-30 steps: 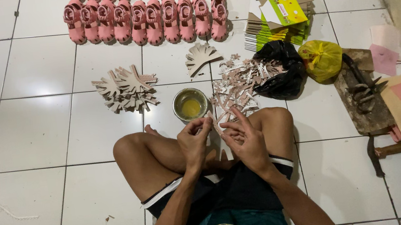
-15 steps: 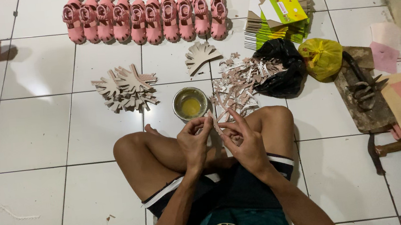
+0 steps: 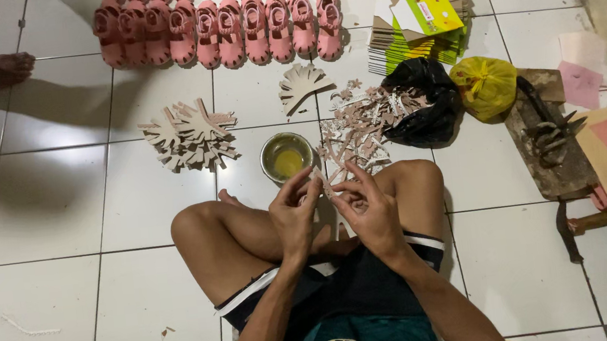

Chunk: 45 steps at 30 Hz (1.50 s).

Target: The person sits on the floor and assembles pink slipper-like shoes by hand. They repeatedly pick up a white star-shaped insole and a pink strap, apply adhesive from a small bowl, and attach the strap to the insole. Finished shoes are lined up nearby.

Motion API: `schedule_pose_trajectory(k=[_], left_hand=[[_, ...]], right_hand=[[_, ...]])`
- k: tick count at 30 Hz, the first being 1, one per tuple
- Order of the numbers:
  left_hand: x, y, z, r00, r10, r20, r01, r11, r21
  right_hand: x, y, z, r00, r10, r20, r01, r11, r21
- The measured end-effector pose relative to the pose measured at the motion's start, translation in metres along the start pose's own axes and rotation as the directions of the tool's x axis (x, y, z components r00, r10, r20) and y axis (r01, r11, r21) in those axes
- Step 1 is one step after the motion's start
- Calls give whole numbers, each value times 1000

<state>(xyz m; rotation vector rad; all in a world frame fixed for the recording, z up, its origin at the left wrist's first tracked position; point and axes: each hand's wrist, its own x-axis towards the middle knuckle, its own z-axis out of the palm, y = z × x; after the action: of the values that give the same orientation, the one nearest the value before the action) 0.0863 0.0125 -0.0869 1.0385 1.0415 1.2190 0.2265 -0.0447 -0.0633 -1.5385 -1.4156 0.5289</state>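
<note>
Underneath, glossy white floor tiles (image 3: 49, 207); both hands' fingers (image 3: 298, 194) pinching a small pale strap piece (image 3: 322, 183).

A small pale pink strap piece (image 3: 324, 183), thin and flat, is pinched between both hands above the crossed legs; it tilts toward twelve o'clock, its upper end just below the round metal glue bowl (image 3: 286, 157) on the floor.
</note>
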Motion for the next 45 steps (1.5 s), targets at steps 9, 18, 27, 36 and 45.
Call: schedule_pose_trajectory(k=[9,18,27,36,45], left_hand=[[-1,4,0,996,-74,-42,75,997,22],[-1,7,-2,997,-64,31,66,997,-47],[-2,15,-5,994,-89,69,86,995,54],[-2,17,-3,991,-129,47,132,989,-68],[-4,22,-2,994,-80,71,89,986,-142]], right_hand=[[-2,-4,1,1000,11,-15,-11,1000,-6],[1,-5,2,999,-16,-42,14,999,-50],[5,-10,0,995,-94,-45,89,990,-108],[5,-21,-2,983,-169,-67,160,980,-119],[9,-27,-3,955,-286,-78,261,936,-236]])
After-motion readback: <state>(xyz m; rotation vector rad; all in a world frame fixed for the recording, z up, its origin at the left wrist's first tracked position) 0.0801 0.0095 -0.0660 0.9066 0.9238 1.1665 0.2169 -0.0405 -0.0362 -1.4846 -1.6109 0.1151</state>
